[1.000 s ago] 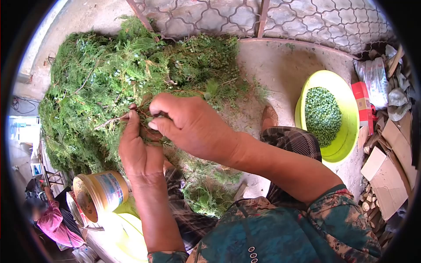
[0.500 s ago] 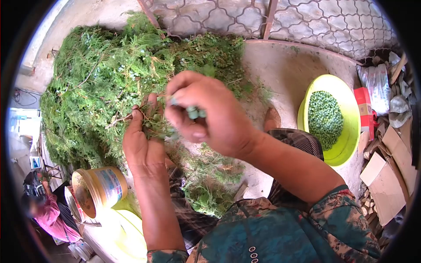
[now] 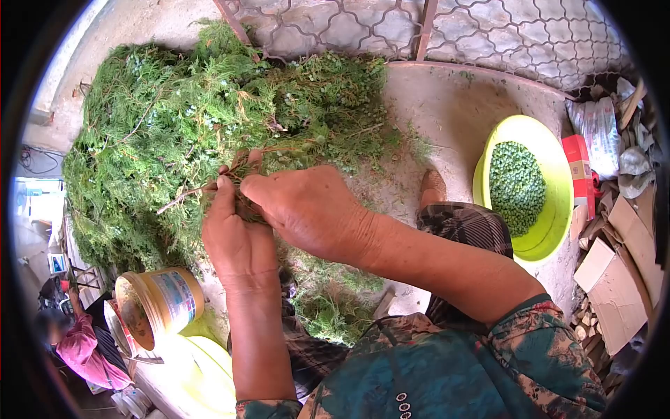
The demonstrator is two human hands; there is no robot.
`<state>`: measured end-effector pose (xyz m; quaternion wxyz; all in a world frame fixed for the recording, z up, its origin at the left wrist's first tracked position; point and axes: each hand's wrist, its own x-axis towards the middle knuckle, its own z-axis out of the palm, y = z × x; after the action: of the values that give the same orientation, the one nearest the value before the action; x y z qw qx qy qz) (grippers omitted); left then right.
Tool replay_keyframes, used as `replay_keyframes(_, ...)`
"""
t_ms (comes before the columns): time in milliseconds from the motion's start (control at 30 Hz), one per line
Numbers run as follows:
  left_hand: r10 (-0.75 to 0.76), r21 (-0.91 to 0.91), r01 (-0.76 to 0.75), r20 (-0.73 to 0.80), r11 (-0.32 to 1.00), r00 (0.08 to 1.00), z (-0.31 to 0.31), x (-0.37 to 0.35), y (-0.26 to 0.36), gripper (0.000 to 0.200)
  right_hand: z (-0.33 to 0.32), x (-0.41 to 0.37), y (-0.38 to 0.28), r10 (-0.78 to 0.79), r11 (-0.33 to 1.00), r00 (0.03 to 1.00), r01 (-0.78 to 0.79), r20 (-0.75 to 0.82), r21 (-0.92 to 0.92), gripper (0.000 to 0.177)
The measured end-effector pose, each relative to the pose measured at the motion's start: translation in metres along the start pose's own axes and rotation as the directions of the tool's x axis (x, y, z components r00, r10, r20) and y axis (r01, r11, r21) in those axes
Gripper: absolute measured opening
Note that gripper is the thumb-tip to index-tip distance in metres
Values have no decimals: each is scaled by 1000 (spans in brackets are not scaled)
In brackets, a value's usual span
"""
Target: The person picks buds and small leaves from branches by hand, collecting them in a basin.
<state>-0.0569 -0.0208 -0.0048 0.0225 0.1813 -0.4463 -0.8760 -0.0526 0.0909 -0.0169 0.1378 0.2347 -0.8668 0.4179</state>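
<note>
My left hand (image 3: 236, 241) is closed on a leafy evergreen twig (image 3: 185, 195), pinched between thumb and fingers. The twig's bare brown stem sticks out to the left. Against the twig's leafy part, my right hand (image 3: 310, 209) is curled with its back towards me. Its fingertips are hidden, and so are the green berries that showed in its grip a moment ago. Beyond both hands lies a large heap of cut evergreen branches (image 3: 153, 119) dotted with pale berries. A yellow-green basin (image 3: 556, 223) to the right holds a mass of green berries (image 3: 516, 188).
At lower left stand a yellowish bucket (image 3: 185, 297) and a bright yellow tub (image 3: 202, 370). Loose sprigs (image 3: 331, 311) lie between my legs. A red box (image 3: 578, 171) and cardboard (image 3: 614, 300) sit at right. Another person in a pink top (image 3: 87, 353) is at far left.
My right hand has moved left and down to the twig in my left hand, and its palm has turned away. The berries in it are out of sight.
</note>
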Motion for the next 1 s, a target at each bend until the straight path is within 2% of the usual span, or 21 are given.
replay_keyframes(133,-31,-59,32,20,998,999,-1,-2,-1,23,1,1,-2,-96,995,995,96,-22,17,4)
replay_keyframes(200,-62,-85,65,40,994,997,-3,-1,1,22,9,3,-3,100,931,990,-58,-98,361,2)
replay_keyframes(233,-54,-101,57,36,993,998,-3,0,0,23,9,3,-3,98,931,991,-57,-96,361,2)
replay_keyframes(300,-44,-124,47,28,991,999,-2,4,2,23,6,4,-4,156,761,974,-12,-165,649,1)
replay_keyframes(367,-34,-106,18,-147,994,989,-1,8,9,26,3,3,2,97,745,958,110,-271,658,5)
replay_keyframes(400,-5,-81,-5,-127,997,992,-4,10,10,27,-16,-2,3,234,474,972,-139,28,870,7)
replay_keyframes(433,-4,-80,-6,-127,997,992,-4,9,11,27,-28,-4,2,263,133,901,-389,346,911,9)
replay_keyframes(467,1,-52,-7,-114,999,993,-3,7,11,26,-29,-4,-1,344,-172,825,-414,448,894,15)
replay_keyframes(500,5,-26,-8,-101,1000,995,-2,5,11,26,-31,-2,-3,349,-171,824,-411,446,895,15)
replay_keyframes(567,3,-36,-5,-60,999,998,-3,5,10,26,-33,3,-5,407,59,790,-524,459,850,20)
replay_keyframes(600,3,-44,-4,-21,999,1000,-4,5,10,26,-27,2,-1,429,236,814,-520,392,821,21)
replay_keyframes(633,3,-42,-3,-20,999,1000,-4,4,10,26,-19,1,1,430,234,814,-518,391,822,21)
replay_keyframes(700,38,-30,-38,-3,999,999,-1,2,9,27,-6,-2,4,378,608,917,-348,126,713,18)
replay_keyframes(733,36,-30,-36,-1,999,999,2,0,8,27,-3,-2,4,379,609,917,-348,124,712,18)
replay_keyframes(800,52,-5,-52,13,999,999,6,-5,8,27,2,-1,2,342,715,936,-316,82,623,18)
replay_keyframes(833,51,-4,-51,12,999,999,5,-5,7,27,4,0,1,344,714,935,-318,83,624,18)
replay_keyframes(900,109,79,-111,32,991,994,4,-5,4,27,5,1,-1,333,791,943,-289,17,539,18)
replay_keyframes(1000,91,15,-90,-43,996,995,3,0,4,26,3,3,-2,289,838,957,-253,0,483,14)
